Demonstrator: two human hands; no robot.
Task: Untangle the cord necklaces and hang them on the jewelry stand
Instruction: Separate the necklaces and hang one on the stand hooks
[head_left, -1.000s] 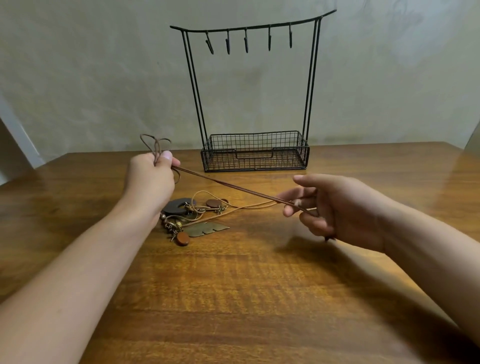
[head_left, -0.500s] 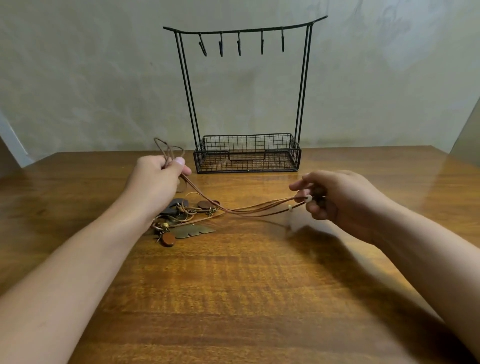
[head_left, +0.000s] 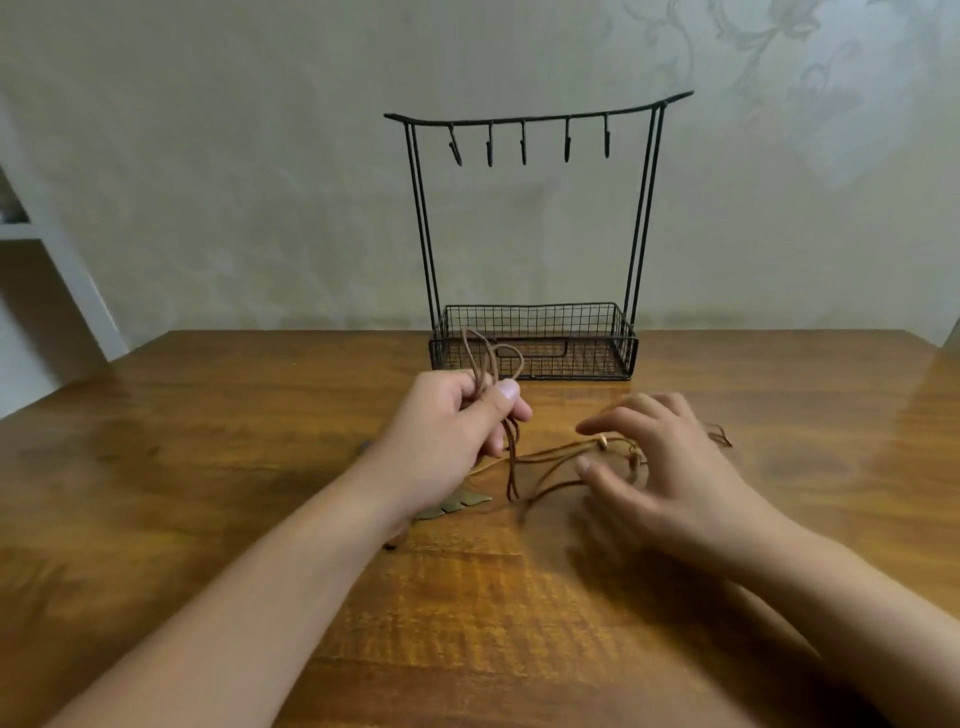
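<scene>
My left hand (head_left: 452, 436) grips a bunch of brown cord necklaces (head_left: 545, 457), with loops sticking up above its thumb. The cords hang down slack and trail right over the wooden table (head_left: 208, 467). My right hand (head_left: 670, 467) hovers over them with spread fingers, blurred, beside a small pale bead (head_left: 603, 442); no cord is pinched in it. A bronze leaf pendant (head_left: 457, 505) peeks out under my left wrist; the other pendants are hidden. The black wire jewelry stand (head_left: 535, 228) stands behind, its several hooks bare.
The stand's mesh basket (head_left: 535, 343) sits just beyond my hands, near the table's back edge by the wall. A white shelf unit (head_left: 47, 291) stands off the table's left side. Frayed cord ends (head_left: 719, 434) lie right of my right hand.
The cords, stretched taut between both hands a second ago, are now slack. My right hand has let go and spread its fingers. Both hands moved closer together.
</scene>
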